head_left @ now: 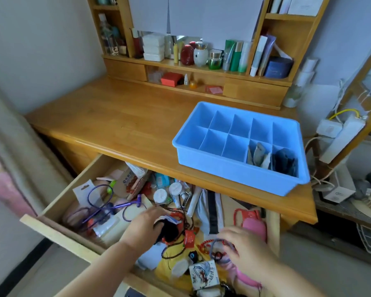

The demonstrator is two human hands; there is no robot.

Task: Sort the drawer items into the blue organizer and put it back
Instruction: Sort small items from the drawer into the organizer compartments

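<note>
Fingers of the left hand [145, 227] curl round a small black object [169, 231] with a scrap of white and blue at its top, holding it just above the clutter in the middle of the open drawer [51, 207]. To its right, the right hand [243, 246] pinches a thin bluish hair tie [221, 243] between thumb and fingertips, low over the drawer's front right part, where red bead strings [206, 245] and a dark bead necklace [180, 213] lie tangled on something yellow. Near the right wrist sits a small square packet with a drawn figure [205, 274], and beyond the right hand a pink pouch [255, 228] rests against the drawer's right wall. The drawer's left half holds purple cord [99, 202] looped over pale packets, and toward its back lie two round white lids [167, 191] and a rolled white paper [194, 202]. Above the drawer, on the wooden desk top [116, 123], the blue organizer [240, 144] stands well apart from both hands, near the desk's right edge. It is divided into ten compartments in two rows; the two nearest ones at its right end hold folded fabric, grey in one [259, 155] and dark blue in the other [285, 160], while the rest look bare. Bottles and jars [214, 55] line the shelf at the back of the desk.
</note>
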